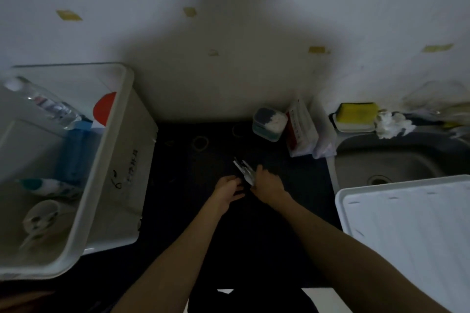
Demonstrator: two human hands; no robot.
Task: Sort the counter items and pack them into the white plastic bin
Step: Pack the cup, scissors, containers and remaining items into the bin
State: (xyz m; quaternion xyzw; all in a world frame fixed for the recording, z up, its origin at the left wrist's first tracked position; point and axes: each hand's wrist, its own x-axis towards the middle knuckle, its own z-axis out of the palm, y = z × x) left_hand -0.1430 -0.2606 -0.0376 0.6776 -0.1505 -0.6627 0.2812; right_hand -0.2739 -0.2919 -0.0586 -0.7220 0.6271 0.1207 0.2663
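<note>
Right hand [267, 185] fingers clamp thin white plastic sticks [244, 170] (splayed); left hand [227, 189] relaxed.

Quick count: one white plastic bin [122, 134], and in it one clear bottle [48, 104], one red lid [105, 108], one blue pack [73, 155], one teal-capped tube [48, 187] and one cup [42, 216]. On the dark table [203, 236] there's one small clear container [269, 123], two bagged packs [309, 129] and at least two rubber bands [201, 143]. One sink [396, 162], one yellow sponge [356, 112], one white tray [412, 223]. Two hands, with one bundle of thin white sticks [244, 170], too blurry to count.
</note>
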